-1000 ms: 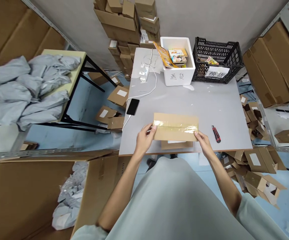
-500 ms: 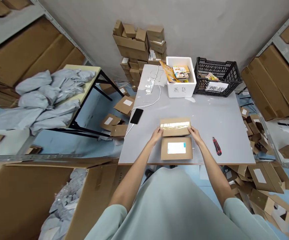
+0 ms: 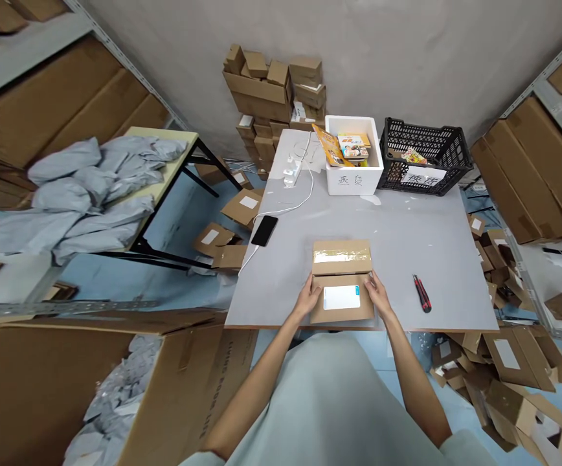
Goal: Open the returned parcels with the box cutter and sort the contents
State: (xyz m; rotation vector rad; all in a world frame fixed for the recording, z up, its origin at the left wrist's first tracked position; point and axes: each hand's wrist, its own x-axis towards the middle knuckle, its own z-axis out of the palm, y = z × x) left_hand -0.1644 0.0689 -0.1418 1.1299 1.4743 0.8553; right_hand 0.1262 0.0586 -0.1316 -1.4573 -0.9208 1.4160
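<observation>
Plain grey wall (image 3: 397, 58) right across the back, metal shelving (image 3: 33, 55) up the left side, a similar rack (image 3: 560, 100) on the right, glossy blue floor (image 3: 118, 281) below, and there stands a yellow-topped, black-legged table (image 3: 158, 189), left of the broad grey counter (image 3: 397, 252)!

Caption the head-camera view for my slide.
Left hand and right hand hold a labelled cardboard box by its sides; a taped cardboard box lies beyond on the grey table.
</observation>
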